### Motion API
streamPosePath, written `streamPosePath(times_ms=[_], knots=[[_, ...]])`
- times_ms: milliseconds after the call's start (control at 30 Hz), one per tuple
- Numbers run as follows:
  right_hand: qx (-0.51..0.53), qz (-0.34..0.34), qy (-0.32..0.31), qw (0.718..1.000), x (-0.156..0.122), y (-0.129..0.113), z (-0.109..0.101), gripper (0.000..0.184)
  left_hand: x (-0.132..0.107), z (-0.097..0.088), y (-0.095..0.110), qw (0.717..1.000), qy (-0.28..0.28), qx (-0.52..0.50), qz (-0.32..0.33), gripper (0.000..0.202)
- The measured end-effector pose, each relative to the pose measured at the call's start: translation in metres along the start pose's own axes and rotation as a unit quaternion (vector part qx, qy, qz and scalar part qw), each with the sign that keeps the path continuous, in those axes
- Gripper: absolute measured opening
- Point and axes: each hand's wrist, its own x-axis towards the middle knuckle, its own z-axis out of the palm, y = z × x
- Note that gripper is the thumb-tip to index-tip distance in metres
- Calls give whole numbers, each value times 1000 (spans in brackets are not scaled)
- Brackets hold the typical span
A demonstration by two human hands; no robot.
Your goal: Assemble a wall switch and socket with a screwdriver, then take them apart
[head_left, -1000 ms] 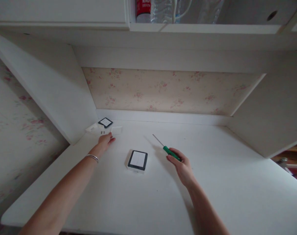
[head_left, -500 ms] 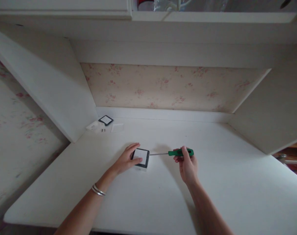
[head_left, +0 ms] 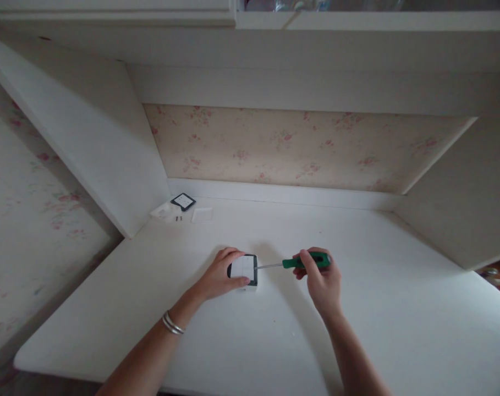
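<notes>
A square wall switch (head_left: 242, 267), with a white face and a dark frame on a white base, lies on the white tabletop. My left hand (head_left: 223, 275) grips it from the left, thumb along the near side and fingers over the far side. From the right, my right hand (head_left: 322, 280) is closed around the green handle of a screwdriver (head_left: 293, 263). Its thin metal shaft points left, and the tip meets the right part of the white face by the dark frame. Whether the tip sits under the face's edge is too small to tell.
At the back left corner of the tabletop (head_left: 150, 341) lie a dark-framed plate (head_left: 183, 201), a white plastic part (head_left: 164, 212), two small screws (head_left: 179, 218) and a thin pale square cover (head_left: 202, 214). Side panels (head_left: 88, 126) and an overhead cabinet (head_left: 109, 14) enclose the workspace.
The screwdriver tip has moved from the switch's outer right side onto the edge of its white face. My left hand has wrapped further over the switch. The whole view has shifted slightly.
</notes>
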Motion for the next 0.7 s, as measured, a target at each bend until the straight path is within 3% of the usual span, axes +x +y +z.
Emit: streamPosePath(times_ms=[67,167,233,333,467,700], knots=[[-92,-23,-25,995,4,-17,8,33,0,1,0,1000,3,1,4,64],[-235,-73,-82,966,10,-44,22,34,1,1,-2,1000,8,-3,11,63],[-271,-83,-105,953,14,-55,29,35,1,1,-2,1000,6,-5,12,63],[-238,-24,-93,966,21,-54,29,37,1,1,-2,1000,11,-6,12,62],[-130,88,-53,986,28,-28,13,39,0,0,0,1000,9,-13,15,61],[23,147,-4,989,21,9,-5,37,-1,1,1,1000,6,-12,12,61]])
